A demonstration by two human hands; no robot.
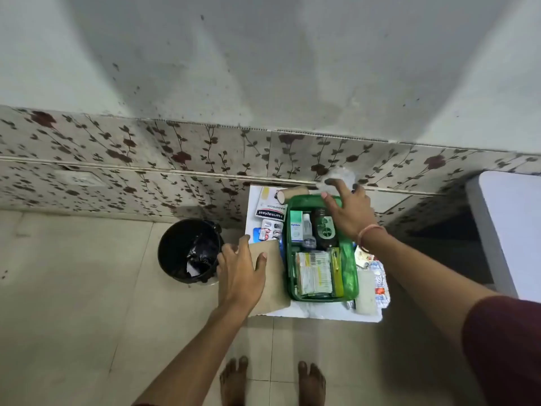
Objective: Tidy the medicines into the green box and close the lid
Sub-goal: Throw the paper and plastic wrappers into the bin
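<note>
The green box [351,276] stands open on a small white table [322,313], with no lid in sight. Inside it are a dark antiseptic bottle [324,228], a green-and-white carton [295,227], a small clear bottle [308,230] and a stack of tablet strips [314,273]. My left hand [238,273] grips a brown paper packet [273,285] lying left of the box. My right hand [348,212] reaches over the box's far rim, its fingertips pinching a blurred clear plastic packet [339,172]. Loose on the table lie a plaster pack [270,205], a bandage roll [292,193], blister strips [270,230] and more strips [379,276].
A black bin [188,250] with a bin liner stands on the tiled floor left of the table. A white cylinder [366,291] lies right of the box. A larger white table [509,230] is at the right. The flowered wall tiles run just behind. My bare feet [272,382] are below.
</note>
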